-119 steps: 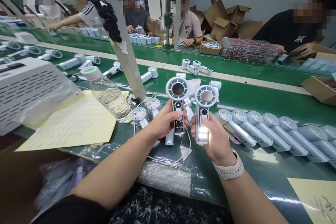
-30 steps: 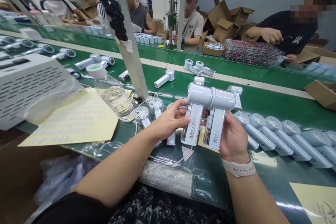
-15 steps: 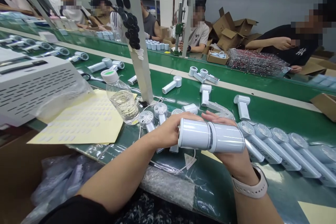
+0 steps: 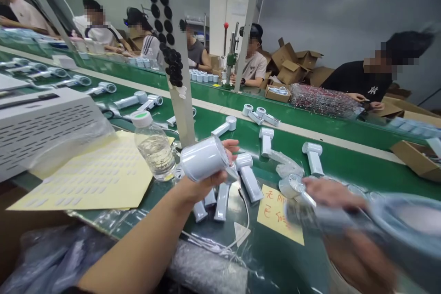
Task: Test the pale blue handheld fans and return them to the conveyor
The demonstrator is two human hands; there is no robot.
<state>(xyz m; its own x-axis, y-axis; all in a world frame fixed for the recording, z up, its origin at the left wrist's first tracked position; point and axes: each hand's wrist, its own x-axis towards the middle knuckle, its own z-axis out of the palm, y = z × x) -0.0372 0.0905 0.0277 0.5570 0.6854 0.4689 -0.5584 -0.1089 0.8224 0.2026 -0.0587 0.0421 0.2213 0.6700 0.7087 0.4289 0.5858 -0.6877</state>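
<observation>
My left hand (image 4: 203, 188) is closed round a glossy white handheld fan (image 4: 203, 158), whose round body faces me; its handle is mostly hidden. At the right, my right hand (image 4: 365, 257) is smeared by motion. It grips another handheld fan (image 4: 382, 206), its round, pale blue-rimmed head large and close to the camera. Below my left hand, several white fans (image 4: 222, 202) lie on the green table with a white cable (image 4: 245, 206). A yellow note (image 4: 275, 216) with red handwriting lies between my hands.
A water bottle (image 4: 155, 151) stands by a yellow sticker sheet (image 4: 93, 179) and a grey slotted box (image 4: 51, 128). A metal post (image 4: 182, 115) rises from the table. More fans (image 4: 313, 158) lie on the green belt. Several people work across it. Bubble wrap (image 4: 206, 266) lines the front edge.
The two fans held side by side have come apart. My left hand has moved left with one; my right hand has swung right and nearer the camera with the other. The yellow note is now uncovered.
</observation>
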